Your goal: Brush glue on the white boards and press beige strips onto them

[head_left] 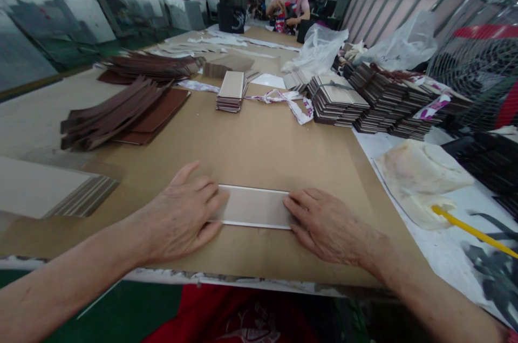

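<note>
A flat, rectangular beige panel (256,207) with pale long edges lies crosswise on the brown-covered table in front of me. My left hand (184,213) grips its left end, with fingertips on top, the thumb at the near edge and one finger sticking out away from me. On the right end, the fingers of my right hand (329,224) are bent over the panel, the thumb by its near corner. Both ends are partly hidden under my fingers. Farther up the table stands a small stack of similar beige panels (231,87) with dark edges.
Brown strips (109,111) lie on reddish-brown sheets at left, near a stack of grey-beige boards (40,186). Bundled panels (338,97), plastic bags, a fan (481,62) and a white container with a yellow-handled tool (473,230) are at right. Another person (289,3) works at the far end.
</note>
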Motion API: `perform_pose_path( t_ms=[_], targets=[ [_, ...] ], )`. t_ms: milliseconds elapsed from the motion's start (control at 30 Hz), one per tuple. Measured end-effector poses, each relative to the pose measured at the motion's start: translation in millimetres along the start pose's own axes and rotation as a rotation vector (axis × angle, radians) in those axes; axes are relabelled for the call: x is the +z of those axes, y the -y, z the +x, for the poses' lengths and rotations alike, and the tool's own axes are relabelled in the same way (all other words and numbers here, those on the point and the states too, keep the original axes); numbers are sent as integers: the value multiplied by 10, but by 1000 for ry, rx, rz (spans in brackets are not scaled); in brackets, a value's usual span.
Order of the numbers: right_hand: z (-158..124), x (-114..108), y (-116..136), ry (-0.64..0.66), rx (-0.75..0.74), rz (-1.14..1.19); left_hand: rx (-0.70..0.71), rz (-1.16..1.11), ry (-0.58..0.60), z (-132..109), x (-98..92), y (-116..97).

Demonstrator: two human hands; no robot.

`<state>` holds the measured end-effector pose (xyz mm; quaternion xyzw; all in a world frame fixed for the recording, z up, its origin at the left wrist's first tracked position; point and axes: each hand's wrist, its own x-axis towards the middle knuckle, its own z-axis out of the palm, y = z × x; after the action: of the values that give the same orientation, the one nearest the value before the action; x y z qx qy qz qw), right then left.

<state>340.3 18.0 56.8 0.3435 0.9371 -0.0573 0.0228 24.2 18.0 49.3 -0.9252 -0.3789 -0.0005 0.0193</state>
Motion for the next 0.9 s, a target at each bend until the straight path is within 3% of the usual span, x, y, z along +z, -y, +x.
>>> perform_pose_path(
  t_ms=[167,300,600,733,900],
  targets=[
    [70,27,186,-8,47,-99,-15,63,-11,20,29,-239],
    [19,126,162,-37,74,-86,-57,51,-35,-26,140,-264],
    [-471,312,-294,-112,157,-104,-80,49,-33,-199,215,-159],
    [-571,304,-464,-183,232,4,-82,-17,-46,-318,341,-60],
    [-445,259,-271,5,59,149,-91,-88,-42,-413,487,28]
  ],
)
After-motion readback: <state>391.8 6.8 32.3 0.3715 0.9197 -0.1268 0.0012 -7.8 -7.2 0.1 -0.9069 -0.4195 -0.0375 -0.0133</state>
